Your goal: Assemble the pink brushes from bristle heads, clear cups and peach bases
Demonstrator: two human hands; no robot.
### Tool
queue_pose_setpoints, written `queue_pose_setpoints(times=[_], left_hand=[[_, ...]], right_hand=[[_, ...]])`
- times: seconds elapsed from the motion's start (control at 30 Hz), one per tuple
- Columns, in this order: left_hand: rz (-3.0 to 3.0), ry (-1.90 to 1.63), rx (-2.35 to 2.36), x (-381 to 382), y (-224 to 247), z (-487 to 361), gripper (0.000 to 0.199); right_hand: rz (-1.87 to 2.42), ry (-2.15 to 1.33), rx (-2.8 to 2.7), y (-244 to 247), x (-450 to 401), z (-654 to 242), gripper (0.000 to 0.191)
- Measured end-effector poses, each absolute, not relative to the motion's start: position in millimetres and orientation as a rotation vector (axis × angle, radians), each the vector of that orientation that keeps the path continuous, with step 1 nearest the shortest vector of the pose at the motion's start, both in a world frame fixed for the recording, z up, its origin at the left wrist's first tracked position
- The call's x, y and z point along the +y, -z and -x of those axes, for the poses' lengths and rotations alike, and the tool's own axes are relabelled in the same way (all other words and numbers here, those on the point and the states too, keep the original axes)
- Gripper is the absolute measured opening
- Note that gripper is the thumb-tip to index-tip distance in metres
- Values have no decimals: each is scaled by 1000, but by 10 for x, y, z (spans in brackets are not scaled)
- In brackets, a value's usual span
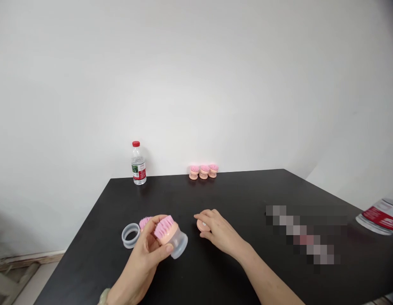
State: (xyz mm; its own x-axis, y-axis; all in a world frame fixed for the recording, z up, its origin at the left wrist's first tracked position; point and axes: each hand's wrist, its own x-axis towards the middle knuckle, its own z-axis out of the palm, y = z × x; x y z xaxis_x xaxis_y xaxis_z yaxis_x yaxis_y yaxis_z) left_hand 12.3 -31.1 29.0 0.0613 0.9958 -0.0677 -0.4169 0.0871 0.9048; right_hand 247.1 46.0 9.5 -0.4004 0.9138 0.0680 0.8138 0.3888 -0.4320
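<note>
My left hand (151, 245) is wrapped round a pink-bristled brush (171, 235) with a peach collar and a translucent base; it is tilted, bristles up and to the left. Partly hidden behind that hand, another pink-bristled piece (144, 222) rests on the table. A translucent ring (130, 235) lies just left of it. My right hand (218, 231) reaches down to the table, its fingers closed on a small round peach piece (203, 225), partly covered by them.
Three pink-bristled brushes (204, 172) stand in a row at the back edge of the black table (247, 199). A red-capped water bottle (139, 167) stands at the back left. Part of a labelled bottle (381, 215) shows at the right edge. A blurred patch covers the right side.
</note>
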Motion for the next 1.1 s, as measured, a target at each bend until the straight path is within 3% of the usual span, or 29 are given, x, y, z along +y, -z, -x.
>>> queue_pose_setpoints(times=[0.17, 0.37, 0.7, 1.1], left_hand=[[-629, -1264, 770, -272, -221, -95, 51], [-555, -1260, 731, -240, -193, -126, 42], [-617, -1271, 727, -256, -163, -141, 47], [-652, -1262, 792, -280, -177, -163, 51]], right_hand=[[1407, -578, -2233, -110, 476, -2501, 38], [689, -940, -1838, -191, 286, -2373, 32], [521, -551, -1924, -163, 84, -2076, 42], [538, -414, -1929, -105, 98, -2057, 48]])
